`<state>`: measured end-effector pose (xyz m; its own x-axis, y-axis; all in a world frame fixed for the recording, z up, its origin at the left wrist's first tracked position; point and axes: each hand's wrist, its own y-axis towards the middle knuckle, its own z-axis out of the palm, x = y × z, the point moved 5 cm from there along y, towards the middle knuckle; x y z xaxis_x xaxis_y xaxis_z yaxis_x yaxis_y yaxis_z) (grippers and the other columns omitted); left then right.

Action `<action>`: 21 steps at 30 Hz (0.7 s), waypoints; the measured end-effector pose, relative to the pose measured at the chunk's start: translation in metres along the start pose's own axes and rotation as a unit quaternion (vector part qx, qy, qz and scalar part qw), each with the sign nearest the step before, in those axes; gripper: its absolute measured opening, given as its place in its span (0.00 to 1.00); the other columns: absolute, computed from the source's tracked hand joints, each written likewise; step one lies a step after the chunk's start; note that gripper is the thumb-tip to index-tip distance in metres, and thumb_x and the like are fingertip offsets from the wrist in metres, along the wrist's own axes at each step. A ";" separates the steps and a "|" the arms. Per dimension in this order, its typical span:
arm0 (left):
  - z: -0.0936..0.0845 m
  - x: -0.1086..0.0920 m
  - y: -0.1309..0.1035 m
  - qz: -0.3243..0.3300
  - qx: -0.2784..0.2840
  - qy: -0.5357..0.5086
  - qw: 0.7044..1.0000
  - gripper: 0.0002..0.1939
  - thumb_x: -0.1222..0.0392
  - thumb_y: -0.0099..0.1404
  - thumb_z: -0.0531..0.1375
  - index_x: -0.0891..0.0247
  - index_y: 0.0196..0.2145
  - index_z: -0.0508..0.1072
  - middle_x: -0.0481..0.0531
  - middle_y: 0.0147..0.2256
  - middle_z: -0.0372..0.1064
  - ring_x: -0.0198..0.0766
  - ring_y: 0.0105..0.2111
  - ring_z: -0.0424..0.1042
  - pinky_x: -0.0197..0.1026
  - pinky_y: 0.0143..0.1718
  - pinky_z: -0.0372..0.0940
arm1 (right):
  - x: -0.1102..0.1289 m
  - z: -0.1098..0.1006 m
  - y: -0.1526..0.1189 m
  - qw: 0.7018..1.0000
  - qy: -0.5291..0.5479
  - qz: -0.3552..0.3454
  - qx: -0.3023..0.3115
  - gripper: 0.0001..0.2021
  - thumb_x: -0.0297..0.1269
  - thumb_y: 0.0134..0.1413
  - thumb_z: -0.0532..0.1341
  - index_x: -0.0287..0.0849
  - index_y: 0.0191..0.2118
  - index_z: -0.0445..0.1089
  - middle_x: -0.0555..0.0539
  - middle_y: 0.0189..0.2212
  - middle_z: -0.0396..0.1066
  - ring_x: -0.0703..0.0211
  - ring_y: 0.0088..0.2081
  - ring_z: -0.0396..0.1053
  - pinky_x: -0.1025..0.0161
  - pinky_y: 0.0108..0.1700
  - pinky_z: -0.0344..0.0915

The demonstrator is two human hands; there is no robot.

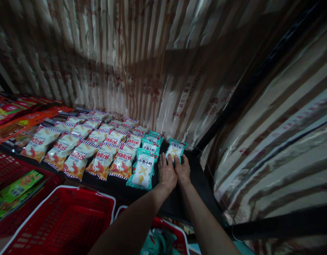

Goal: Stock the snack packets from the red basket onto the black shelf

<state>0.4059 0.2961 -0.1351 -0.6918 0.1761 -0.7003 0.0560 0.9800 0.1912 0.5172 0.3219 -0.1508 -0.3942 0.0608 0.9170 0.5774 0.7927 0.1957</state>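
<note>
A teal and white snack bag (pixel 174 148) lies on the black shelf (pixel 199 177) near its right end, its top against the striped cloth. My left hand (pixel 167 173) rests at its lower left, fingers stretched out, the inner ones on the bag's front. Close beside it, my right hand (pixel 183 171) has its thumb on the front and its fingers bent around the right edge. To the left, across a narrow gap, stands a row of matching teal bags (pixel 142 170). Beyond that are several rows of white snack bags (pixel 99 159) with red lettering and striped edges.
Striped cloth (pixel 142 71) hangs behind the shelf. A dark post (pixel 219 124) rises at the right, with a thin wire near it. Below the front edge are a red basket (pixel 105 198) and another red basket (pixel 183 233) holding teal bags. Orange packets (pixel 27 120) lie far left.
</note>
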 end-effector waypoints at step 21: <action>0.008 0.005 0.024 0.001 0.000 0.080 0.997 0.25 0.71 0.68 0.43 0.69 0.62 0.54 0.60 0.64 0.46 0.45 0.64 0.46 0.43 0.62 0.51 | 0.018 0.030 0.033 0.991 -0.130 -0.025 0.025 0.26 0.43 0.56 0.50 0.40 0.59 0.58 0.38 0.48 0.70 0.49 0.47 0.69 0.54 0.50 0.62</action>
<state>0.4101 0.3211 -0.1397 -0.7973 0.1605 -0.5818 0.0569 0.9797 0.1922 0.5076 0.3673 -0.1382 -0.5961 0.1700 0.7847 0.5184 0.8278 0.2145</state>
